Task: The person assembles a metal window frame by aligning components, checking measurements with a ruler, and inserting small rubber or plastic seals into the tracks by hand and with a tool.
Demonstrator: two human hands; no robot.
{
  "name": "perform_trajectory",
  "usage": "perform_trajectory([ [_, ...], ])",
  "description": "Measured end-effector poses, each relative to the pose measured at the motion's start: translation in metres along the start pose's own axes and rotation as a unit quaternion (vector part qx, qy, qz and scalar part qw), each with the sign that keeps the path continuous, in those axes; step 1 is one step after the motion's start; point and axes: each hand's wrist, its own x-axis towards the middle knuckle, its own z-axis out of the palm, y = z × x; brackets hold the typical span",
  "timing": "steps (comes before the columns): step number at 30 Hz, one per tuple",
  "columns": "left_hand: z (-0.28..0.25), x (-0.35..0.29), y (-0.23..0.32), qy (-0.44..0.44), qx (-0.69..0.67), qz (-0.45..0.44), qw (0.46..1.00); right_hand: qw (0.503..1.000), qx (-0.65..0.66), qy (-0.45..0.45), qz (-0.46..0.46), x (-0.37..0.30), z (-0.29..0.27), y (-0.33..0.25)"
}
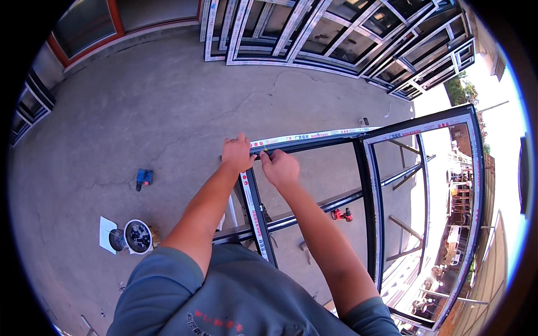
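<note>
A large black window frame (314, 143) with printed white protective film lies raised in front of me, reaching from the middle to the right side. My left hand (237, 154) is closed over its near-left corner, fingers curled across the top rail. Just to the right, my right hand (282, 169) is pinched against the inner edge of the same rail. A tiny yellowish bit shows at its fingertips, too small to name. Under the frame, black support bars (286, 222) run across. A red cordless power tool (342, 215) shows through the frame's opening.
Many film-wrapped frames (291, 33) lean together at the back. On the concrete floor (140, 117) lie a blue cordless drill (144, 178) and a round white bucket (129, 245) of dark pieces beside a white sheet (105, 232). An orange-framed door (119, 23) stands at the back left.
</note>
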Motion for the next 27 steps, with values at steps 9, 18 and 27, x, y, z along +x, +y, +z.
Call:
perform_trajectory([
  [9, 0.013, 0.003, -0.004, 0.010, 0.011, -0.003, 1.000, 0.875, -0.185, 0.077, -0.442, -0.006, -0.063, -0.001],
  [18, 0.008, 0.002, -0.006, 0.013, 0.008, 0.002, 1.000, 0.967, -0.163, -0.033, -0.195, -0.003, -0.022, -0.011],
  [27, 0.019, 0.005, -0.008, 0.023, 0.001, -0.001, 1.000, 0.938, -0.115, 0.058, -0.321, -0.003, -0.028, 0.011],
])
